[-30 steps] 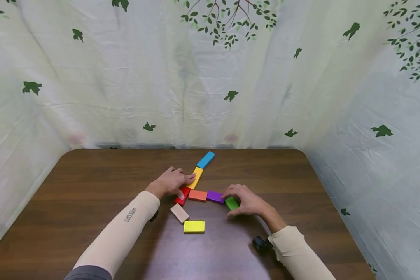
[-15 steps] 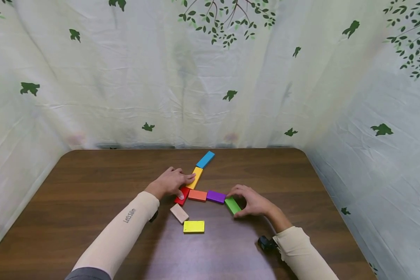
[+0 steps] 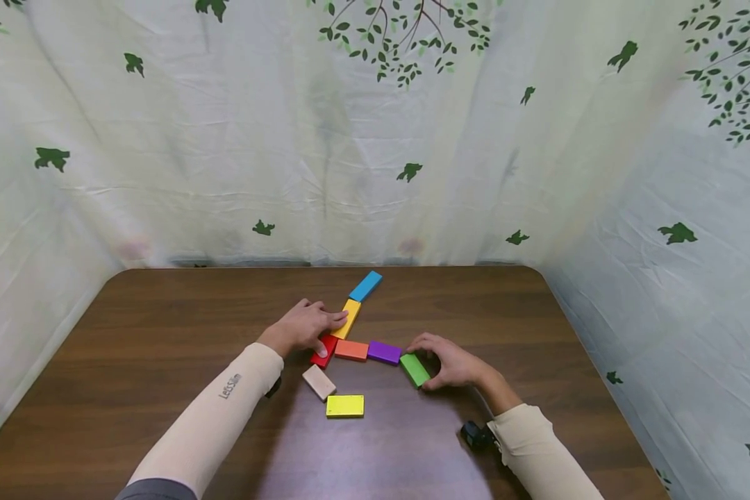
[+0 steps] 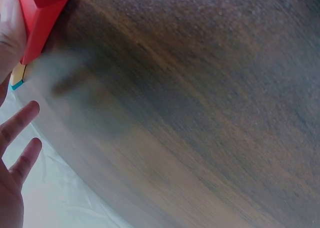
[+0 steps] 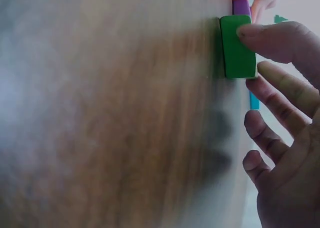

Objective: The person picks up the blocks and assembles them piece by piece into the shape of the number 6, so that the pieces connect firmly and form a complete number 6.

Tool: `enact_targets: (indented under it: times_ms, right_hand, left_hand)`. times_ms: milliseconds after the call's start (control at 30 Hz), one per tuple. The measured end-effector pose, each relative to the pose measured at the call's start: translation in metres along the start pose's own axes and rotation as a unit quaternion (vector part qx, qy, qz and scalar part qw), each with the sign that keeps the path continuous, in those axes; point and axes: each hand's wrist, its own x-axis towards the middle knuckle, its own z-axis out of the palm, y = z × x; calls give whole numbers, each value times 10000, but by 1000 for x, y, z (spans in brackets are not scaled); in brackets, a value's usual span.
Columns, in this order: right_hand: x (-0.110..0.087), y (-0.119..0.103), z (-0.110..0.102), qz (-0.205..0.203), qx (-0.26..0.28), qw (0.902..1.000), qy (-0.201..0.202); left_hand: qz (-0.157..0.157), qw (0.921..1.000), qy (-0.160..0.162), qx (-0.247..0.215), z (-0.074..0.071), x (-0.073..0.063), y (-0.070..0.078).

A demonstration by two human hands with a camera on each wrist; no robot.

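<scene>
My right hand (image 3: 453, 362) holds a green rectangular block (image 3: 415, 371) at its two ends, thumb at the near end and index finger at the far one. The block's far corner meets the right end of a purple block (image 3: 384, 352). My left hand (image 3: 305, 326) rests with its thumb on a red block (image 3: 326, 349) and its index finger on an orange-yellow block (image 3: 350, 316). In the left wrist view its other fingers (image 4: 22, 160) are spread. An orange-red block (image 3: 352, 350) lies between the red and purple ones.
A blue block (image 3: 366, 285) lies at the far end of the orange-yellow one. Nearer are a pale pink block (image 3: 319, 382) and a bright yellow block (image 3: 345, 406). Beyond the brown wooden table (image 3: 181, 312) hangs a pale curtain (image 3: 337, 139).
The green block has swung to a slant and shows more of its top, with the right hand shifted slightly right. The left hand has stayed in place.
</scene>
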Motion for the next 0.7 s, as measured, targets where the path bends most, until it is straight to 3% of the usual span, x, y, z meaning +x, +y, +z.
enact_targets:
  times_ms: [333,700]
  right_hand:
    - [2,-2,-4,211,-83,9995,-214]
    - [3,-4,-4,71,-146,9997,-191]
  left_hand:
    - [118,9999,12,93,-2,0,-1]
    - [123,9999,73,93,0,-1,-1]
